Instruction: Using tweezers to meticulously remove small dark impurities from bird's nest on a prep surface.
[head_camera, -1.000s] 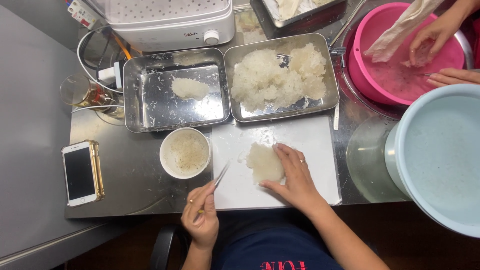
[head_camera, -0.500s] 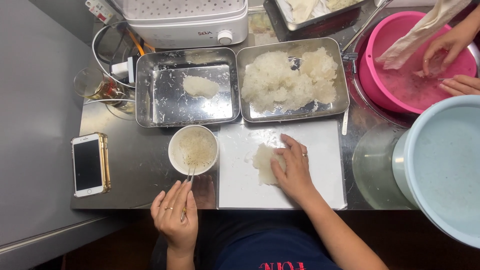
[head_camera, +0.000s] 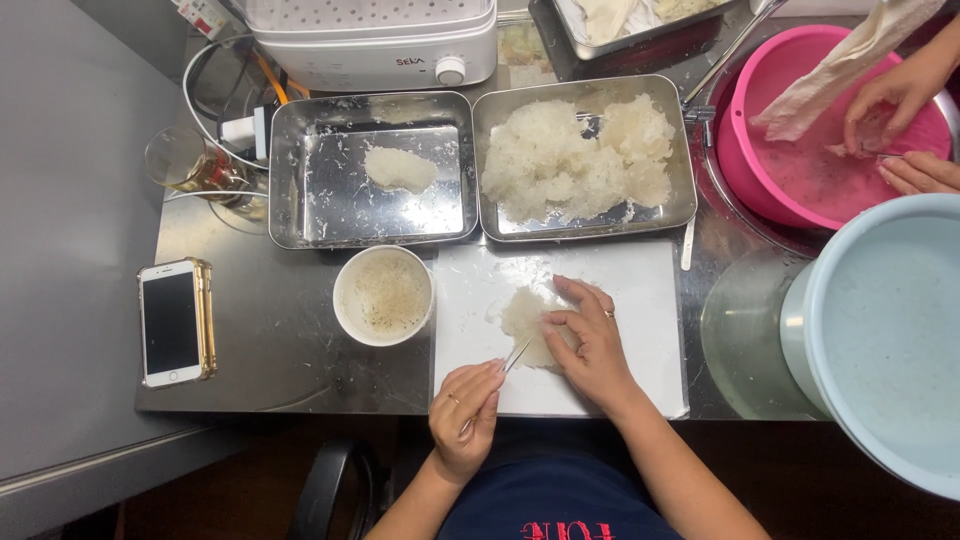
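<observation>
Tweezers (head_camera: 516, 355), thin and metal, touch the near-left edge of a pale, translucent, fibrous clump (head_camera: 526, 315) lying on the white cutting board (head_camera: 640, 300). Left hand (head_camera: 466, 410) is closed around the tweezers, pinching them from the near side. Right hand (head_camera: 595, 340) rests on the clump's right side, fingers spread and pressing down.

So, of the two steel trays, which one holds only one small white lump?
The left steel tray, beside the drinking glass, holds a single small white lump. The right steel tray is heaped almost full with the same white material.
</observation>
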